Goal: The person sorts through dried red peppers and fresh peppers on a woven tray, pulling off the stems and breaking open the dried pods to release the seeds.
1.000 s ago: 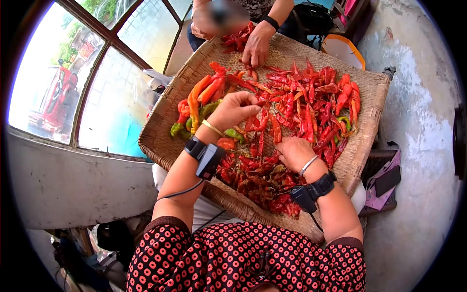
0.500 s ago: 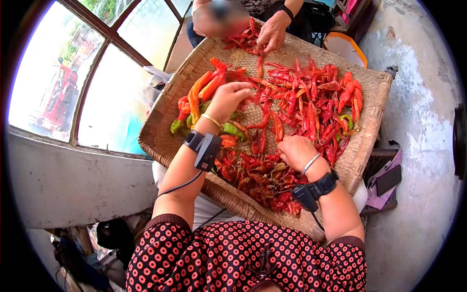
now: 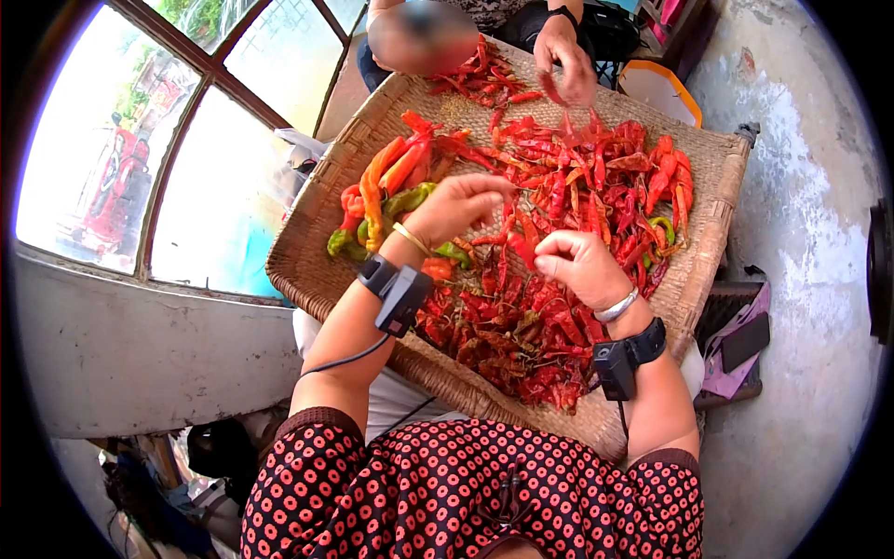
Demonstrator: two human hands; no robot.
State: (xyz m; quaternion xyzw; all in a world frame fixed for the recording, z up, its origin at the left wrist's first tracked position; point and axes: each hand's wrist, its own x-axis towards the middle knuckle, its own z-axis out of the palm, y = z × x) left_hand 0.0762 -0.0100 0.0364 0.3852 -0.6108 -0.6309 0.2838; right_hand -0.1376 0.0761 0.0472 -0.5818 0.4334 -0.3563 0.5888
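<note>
A wide woven basket [image 3: 698, 279] holds heaps of dried red chili peppers [image 3: 559, 200]. Over its middle, my right hand [image 3: 589, 270] pinches a red chili pepper [image 3: 521, 250], blurred by motion, between thumb and forefinger. My left hand [image 3: 456, 210] hovers just to the left, fingers curled together; whatever they may hold is hidden. Beside that wrist lie larger fresh peppers [image 3: 371, 186], orange, red and green. Nearest me is a pile of darker, shrivelled chilies [image 3: 494, 340].
Across the basket, another person's hand [image 3: 564, 61] holds a chili above a small red heap [image 3: 480, 79]. A window [image 3: 214, 186] stands at left, a bare wall [image 3: 792, 186] at right. An orange-rimmed container [image 3: 661, 91] sits behind the basket; a dark phone-like object [image 3: 745, 341] lies at right.
My right hand has risen from the chilies and moved up and right, a red chili now at its fingertips. My left hand has shifted right. The other person's hand has lifted a chili rightward.
</note>
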